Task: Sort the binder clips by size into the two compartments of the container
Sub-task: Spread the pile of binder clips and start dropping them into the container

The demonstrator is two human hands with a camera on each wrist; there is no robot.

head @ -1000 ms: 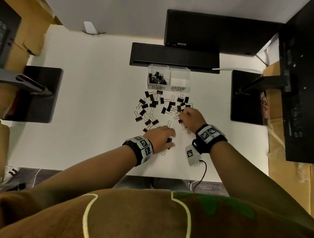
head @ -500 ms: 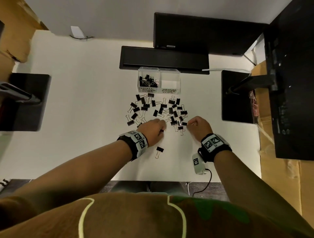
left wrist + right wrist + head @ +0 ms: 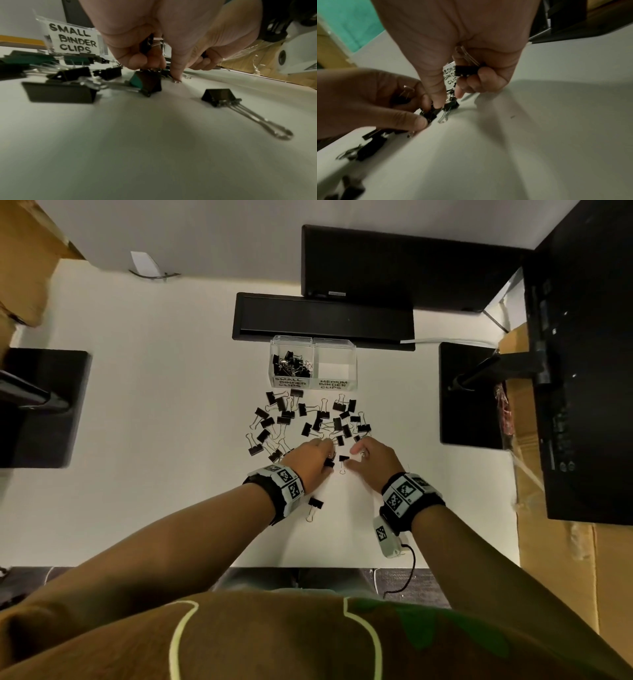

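A clear two-compartment container (image 3: 313, 342) stands at the back. Its left compartment, labelled small (image 3: 73, 39), holds several black binder clips (image 3: 291, 364). The right compartment, labelled medium (image 3: 334, 368), looks empty. Loose clips (image 3: 308, 419) lie scattered in front of it. My left hand (image 3: 327, 451) is at the near edge of the pile, fingers curled round a clip (image 3: 150, 43), one fingertip (image 3: 176, 79) on the table. My right hand (image 3: 356, 455) grips a clip (image 3: 466, 70) in its curled fingers, and its thumb and forefinger pinch at another clip (image 3: 433, 112). One clip (image 3: 343, 459) lies between the hands.
A single clip (image 3: 315, 505) lies beside my left wrist. A black monitor base (image 3: 323, 320) sits right behind the container. Black stand plates are at the left (image 3: 41, 405) and right (image 3: 472, 395). A cardboard box (image 3: 548, 508) borders the right edge.
My right hand has moved left, close to my left hand at the near edge of the pile. The left hand has shifted slightly forward. The lone clip near my left wrist stays put.
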